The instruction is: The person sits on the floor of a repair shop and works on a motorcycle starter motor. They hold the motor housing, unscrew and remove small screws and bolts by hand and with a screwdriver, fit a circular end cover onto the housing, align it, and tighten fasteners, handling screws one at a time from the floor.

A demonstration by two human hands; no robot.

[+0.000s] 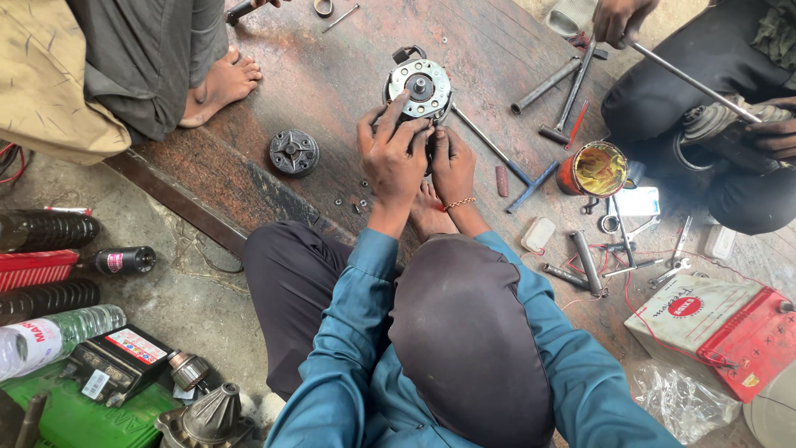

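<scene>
Gripping from both sides, the person's hands clamped a round grey metal motor housing with a central shaft (419, 87), which stood on the worn reddish-brown wooden platform (332, 75) just ahead of their knees. Left hand (394, 153) had fingers curled over the housing's lower left rim, index finger reaching up onto the face plate. Right hand (452, 162), wearing a thin beaded bracelet, pressed against the lower right edge, fingers bunched close together; whether it pinched a small part could not be told. A thin steel rod with a blue end (493, 149) lay just right of the housing. A dark round cast pulley-like disc (293, 152) sat apart to the left, small loose nuts (352, 197) scattered between. An open tin of yellow grease (594, 169) stood well to the right. Another person's bare foot (220, 85) rested on the platform at far left.
</scene>
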